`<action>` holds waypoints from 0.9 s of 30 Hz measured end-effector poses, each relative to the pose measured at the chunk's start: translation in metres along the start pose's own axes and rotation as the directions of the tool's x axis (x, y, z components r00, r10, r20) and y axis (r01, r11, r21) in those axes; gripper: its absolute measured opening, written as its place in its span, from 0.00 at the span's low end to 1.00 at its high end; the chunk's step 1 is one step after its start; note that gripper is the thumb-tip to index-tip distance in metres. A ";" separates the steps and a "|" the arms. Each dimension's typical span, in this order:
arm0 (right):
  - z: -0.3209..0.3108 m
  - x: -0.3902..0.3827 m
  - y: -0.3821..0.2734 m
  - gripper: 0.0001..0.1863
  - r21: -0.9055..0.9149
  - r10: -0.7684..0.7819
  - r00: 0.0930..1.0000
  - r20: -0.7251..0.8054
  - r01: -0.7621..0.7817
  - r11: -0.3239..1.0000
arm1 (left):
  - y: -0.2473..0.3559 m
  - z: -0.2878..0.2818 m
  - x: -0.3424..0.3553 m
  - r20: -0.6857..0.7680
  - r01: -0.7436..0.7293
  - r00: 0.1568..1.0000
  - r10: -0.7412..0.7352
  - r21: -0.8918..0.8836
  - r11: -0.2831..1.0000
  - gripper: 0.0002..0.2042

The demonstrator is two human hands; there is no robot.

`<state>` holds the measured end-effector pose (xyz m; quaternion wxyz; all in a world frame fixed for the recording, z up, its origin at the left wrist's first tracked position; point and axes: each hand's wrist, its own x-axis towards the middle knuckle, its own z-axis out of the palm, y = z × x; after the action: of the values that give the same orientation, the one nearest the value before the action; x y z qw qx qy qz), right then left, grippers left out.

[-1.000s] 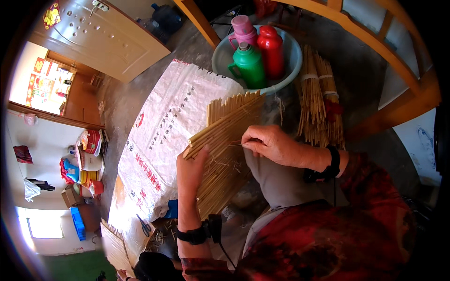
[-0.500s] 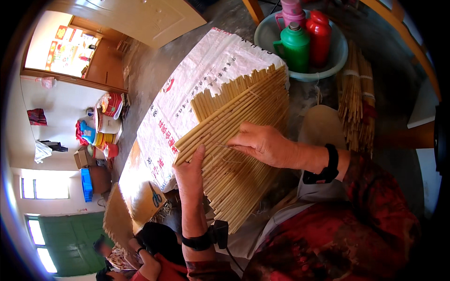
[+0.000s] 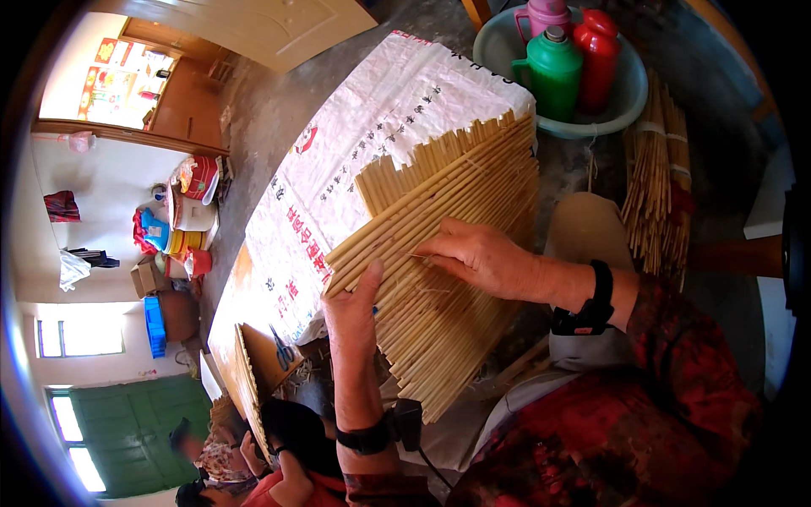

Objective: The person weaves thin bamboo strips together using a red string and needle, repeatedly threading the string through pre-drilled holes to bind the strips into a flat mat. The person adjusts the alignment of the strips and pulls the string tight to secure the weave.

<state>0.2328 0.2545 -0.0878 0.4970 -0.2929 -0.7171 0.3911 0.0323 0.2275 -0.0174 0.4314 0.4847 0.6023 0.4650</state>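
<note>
A mat of pale yellow plant stalks (image 3: 456, 308), laid side by side and stitched with thin thread, slopes across my lap and the table edge. My left hand (image 3: 351, 313) grips its near-left edge, thumb on top of the stalks, fingers hidden underneath. Over the middle of the mat, my right hand (image 3: 481, 258) pinches a thin needle-like piece (image 3: 418, 255) close to the stalks. Loose thread ends stick up near both hands. A layer of shorter stalk ends (image 3: 384, 186) shows beyond the top row.
A white printed woven sack (image 3: 338, 160) covers the table. Scissors (image 3: 281, 348) lie at its left end. Beyond the mat, a basin (image 3: 629, 110) holds several vacuum flasks, beside stalk bundles (image 3: 655, 186). At lower left, people handle another mat (image 3: 252, 384).
My mat and both hands have shifted slightly to the right in the picture. The right hand still pinches the thin piece. At lower left, the other people's mat has turned nearly edge-on.
</note>
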 end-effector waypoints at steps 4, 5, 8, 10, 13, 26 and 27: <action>-0.004 0.001 0.006 0.09 0.040 0.014 0.999 -0.050 -0.012 0.999 | -0.001 0.001 0.003 -0.004 -0.002 1.000 0.002 -0.006 1.000 0.15; -0.006 0.002 0.008 0.09 0.060 0.019 0.997 -0.077 -0.014 0.998 | -0.001 0.001 0.004 -0.006 -0.002 1.000 0.002 0.001 1.000 0.15; -0.025 0.001 -0.002 0.09 0.133 0.179 0.984 -0.016 -0.175 0.976 | -0.002 0.001 0.005 -0.015 0.000 1.000 0.001 0.038 0.999 0.15; -0.024 0.003 -0.006 0.09 0.055 0.059 0.998 0.004 -0.059 0.997 | -0.001 0.002 0.004 -0.020 0.011 1.000 -0.010 0.055 0.998 0.15; -0.017 0.002 -0.003 0.10 -0.035 -0.012 1.000 0.012 0.012 0.999 | 0.004 0.007 0.005 0.015 0.033 0.999 -0.034 0.071 0.997 0.16; -0.014 -0.001 0.001 0.17 -0.128 0.050 0.995 0.088 -0.038 0.991 | -0.003 0.014 -0.006 0.051 0.008 0.999 -0.013 0.096 0.995 0.16; -0.014 -0.001 0.001 0.18 -0.123 0.043 0.995 0.085 -0.032 0.992 | -0.004 0.014 -0.006 0.047 -0.004 0.999 0.000 0.101 0.995 0.16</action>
<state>0.2466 0.2583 -0.0867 0.4389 -0.3186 -0.7551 0.3685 0.0463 0.2232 -0.0233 0.4198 0.5172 0.6142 0.4231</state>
